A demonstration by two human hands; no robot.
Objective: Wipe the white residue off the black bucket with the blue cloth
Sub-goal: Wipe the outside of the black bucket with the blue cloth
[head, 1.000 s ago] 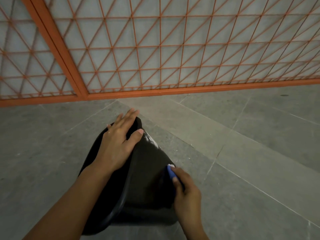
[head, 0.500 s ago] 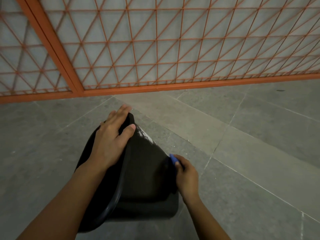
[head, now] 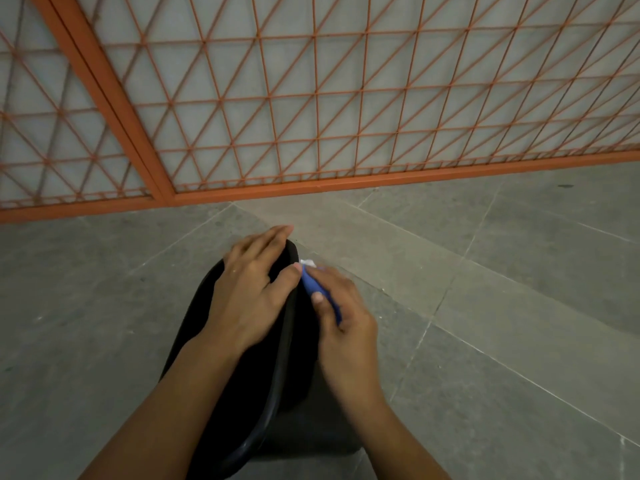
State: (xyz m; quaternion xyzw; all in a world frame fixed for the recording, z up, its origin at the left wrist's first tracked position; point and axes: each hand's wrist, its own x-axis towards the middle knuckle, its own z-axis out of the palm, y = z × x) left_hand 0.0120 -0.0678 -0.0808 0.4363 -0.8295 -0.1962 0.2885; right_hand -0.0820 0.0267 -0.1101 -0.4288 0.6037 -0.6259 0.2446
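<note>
Head view gives us a grey tiled floor [head: 485, 306] with an orange mesh fence [head: 311, 98] at twelve o'clock. At six o'clock we see the black bucket [head: 277, 375] tipped on the floor. Our left hand [head: 252, 289] lies flat over its rim, fingers straight. Our right hand [head: 346, 320] pinches the blue cloth [head: 313, 284] against the bucket's side, beside a white smear [head: 307, 262].

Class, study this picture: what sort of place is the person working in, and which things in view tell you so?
Probably a paved yard, terrace or utility area rather than a furnished room. The ground is large grey stone slabs, an orange metal grille fence borders it, and the black bucket is being cleaned right on the floor.
</note>
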